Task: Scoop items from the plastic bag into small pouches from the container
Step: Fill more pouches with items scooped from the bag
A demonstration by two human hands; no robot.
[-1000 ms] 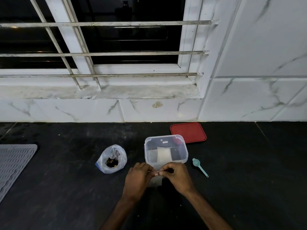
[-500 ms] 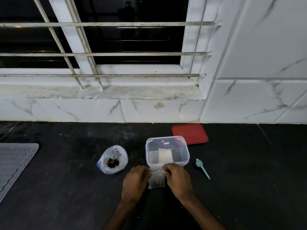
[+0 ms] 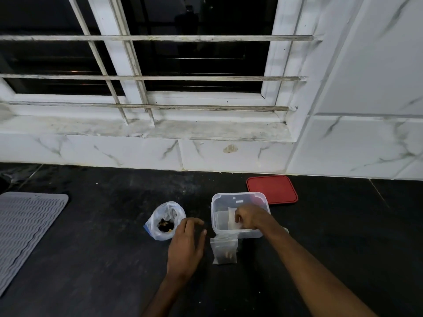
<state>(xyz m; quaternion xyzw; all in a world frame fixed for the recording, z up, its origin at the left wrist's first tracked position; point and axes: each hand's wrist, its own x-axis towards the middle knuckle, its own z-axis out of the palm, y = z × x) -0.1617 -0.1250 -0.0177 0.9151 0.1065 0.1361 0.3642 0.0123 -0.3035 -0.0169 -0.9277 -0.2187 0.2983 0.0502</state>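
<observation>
Inside the container [image 3: 239,195], right hand [image 3: 249,216], fingers [image 3: 238,218] down; left hand [image 3: 186,245] beside pouch [image 3: 224,250].

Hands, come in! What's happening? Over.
Left grip open, beside plastic bag. Right grip in container, pinching empty pouch. Filled pouch lying on counter. Nothing blocking.

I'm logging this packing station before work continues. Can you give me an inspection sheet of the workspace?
Surface: dark counter, a few light specks.
Job's things: plastic bag open, dark bits inside; clear container uncovered, pouches inside; one pouch lying in front of it.
Clutter: red lid behind the container; grey mat far left.
Hands: left hand holds nothing, between bag and pouch; right hand in the container, grip unclear.
Cables: nothing seen.
Surroundings: barred window, marble-look tiled wall.
</observation>
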